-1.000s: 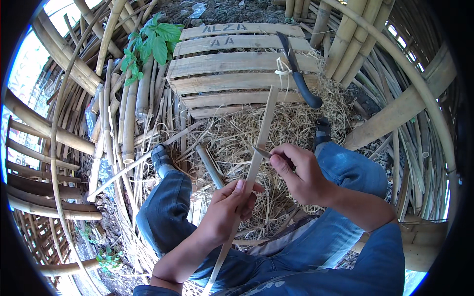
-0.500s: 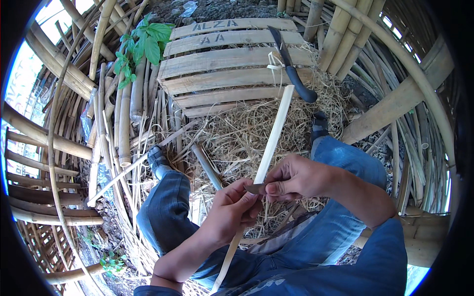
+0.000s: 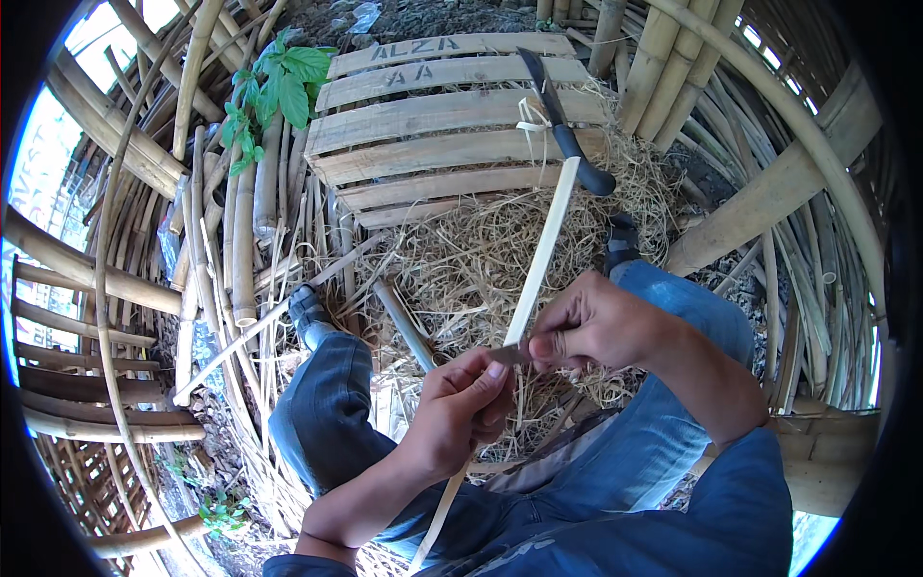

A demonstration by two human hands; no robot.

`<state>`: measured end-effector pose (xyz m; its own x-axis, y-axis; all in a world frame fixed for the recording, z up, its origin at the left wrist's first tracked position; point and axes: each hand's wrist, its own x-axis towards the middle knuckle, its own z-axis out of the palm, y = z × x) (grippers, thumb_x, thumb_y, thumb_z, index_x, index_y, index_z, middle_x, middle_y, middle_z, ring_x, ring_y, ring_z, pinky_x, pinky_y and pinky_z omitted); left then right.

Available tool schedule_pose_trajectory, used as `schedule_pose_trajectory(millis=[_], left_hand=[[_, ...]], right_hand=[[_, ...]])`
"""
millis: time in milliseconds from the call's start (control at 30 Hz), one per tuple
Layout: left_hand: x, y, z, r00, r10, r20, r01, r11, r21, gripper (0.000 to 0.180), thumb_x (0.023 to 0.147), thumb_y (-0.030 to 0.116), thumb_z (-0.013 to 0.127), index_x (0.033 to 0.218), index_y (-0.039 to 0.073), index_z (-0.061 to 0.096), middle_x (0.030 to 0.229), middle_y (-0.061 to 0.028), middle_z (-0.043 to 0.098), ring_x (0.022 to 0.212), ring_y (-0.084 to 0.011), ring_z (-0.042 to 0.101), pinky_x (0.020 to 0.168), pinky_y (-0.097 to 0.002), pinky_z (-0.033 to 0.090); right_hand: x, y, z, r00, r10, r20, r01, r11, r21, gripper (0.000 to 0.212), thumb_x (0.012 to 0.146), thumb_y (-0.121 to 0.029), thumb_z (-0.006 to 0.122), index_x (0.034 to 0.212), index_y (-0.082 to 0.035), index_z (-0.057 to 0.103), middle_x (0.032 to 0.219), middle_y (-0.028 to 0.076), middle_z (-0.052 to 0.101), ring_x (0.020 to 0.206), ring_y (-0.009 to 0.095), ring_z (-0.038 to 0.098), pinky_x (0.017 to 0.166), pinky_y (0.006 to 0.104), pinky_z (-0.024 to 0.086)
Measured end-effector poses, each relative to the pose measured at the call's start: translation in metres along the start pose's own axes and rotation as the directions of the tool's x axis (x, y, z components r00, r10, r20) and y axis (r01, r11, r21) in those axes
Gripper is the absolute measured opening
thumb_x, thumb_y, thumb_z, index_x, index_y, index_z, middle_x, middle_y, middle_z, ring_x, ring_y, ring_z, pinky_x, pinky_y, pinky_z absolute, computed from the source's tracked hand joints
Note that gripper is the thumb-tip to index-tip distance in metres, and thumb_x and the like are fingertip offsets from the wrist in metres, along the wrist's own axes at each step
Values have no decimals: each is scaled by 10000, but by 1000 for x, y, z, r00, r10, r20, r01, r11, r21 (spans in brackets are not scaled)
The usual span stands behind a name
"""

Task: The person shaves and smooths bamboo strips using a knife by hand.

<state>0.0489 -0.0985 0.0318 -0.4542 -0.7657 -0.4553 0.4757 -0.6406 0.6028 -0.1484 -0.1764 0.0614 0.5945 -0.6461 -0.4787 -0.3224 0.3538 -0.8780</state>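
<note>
A long pale bamboo strip (image 3: pixel 545 260) slants from the far right down through my hands toward my lap. My left hand (image 3: pixel 457 409) is closed around it at mid-length, thumb on top. Close beside it, my right hand (image 3: pixel 586 332) pinches a small dark knife blade (image 3: pixel 508 357) that lies across the strip. The blade's tip end reaches my left thumb and fingers; its handle, if any, is hidden in my right fist. Below my left hand the strip's thin tail (image 3: pixel 437 519) hangs between my thighs.
Ahead stands a slatted wooden crate (image 3: pixel 423 115), with a curved dark-handled blade (image 3: pixel 562 120) resting on it. Curly shavings (image 3: pixel 481 255) cover the ground between my feet. Bamboo poles (image 3: pixel 245 240) and a leafy plant (image 3: pixel 284 87) are at the left; a thick bamboo beam (image 3: pixel 769 207) slants at the right.
My right hand and the blade have shifted slightly away from me and right along the strip. The strip's far end has moved a little farther out. My left hand stays nearly in place.
</note>
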Motion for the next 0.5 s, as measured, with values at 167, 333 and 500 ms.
schedule_pose_trajectory(millis=[167, 333, 500], left_hand=[[1, 1, 0, 1000, 7, 3, -7, 1000, 16, 203, 996, 232, 462, 895, 61, 508, 597, 14, 390, 476, -56, 282, 441, -223, 227], [3, 0, 0, 1000, -4, 7, 4, 1000, 10, 219, 992, 246, 465, 886, 62, 515, 586, 10, 391, 463, -60, 290, 434, -222, 233], [4, -1, -1, 1000, -7, 11, 7, 1000, -10, 219, 991, 251, 469, 887, 64, 517, 584, 12, 387, 464, -61, 291, 431, -221, 233]], right_hand=[[0, 2, -4, 995, -96, -33, 96, 995, -5, 98, 847, 0, 629, 827, 87, 669, 615, 62, 596, 502, 70, 484, 448, 224, 354], [-2, -2, -8, 991, -96, -90, 99, 995, 29, 90, 842, 16, 621, 808, 87, 664, 611, 71, 596, 494, 84, 493, 451, 228, 356], [-4, -1, -8, 973, -155, -172, 164, 986, 37, 73, 828, 30, 623, 807, 84, 667, 605, 73, 598, 489, 91, 496, 454, 235, 377]])
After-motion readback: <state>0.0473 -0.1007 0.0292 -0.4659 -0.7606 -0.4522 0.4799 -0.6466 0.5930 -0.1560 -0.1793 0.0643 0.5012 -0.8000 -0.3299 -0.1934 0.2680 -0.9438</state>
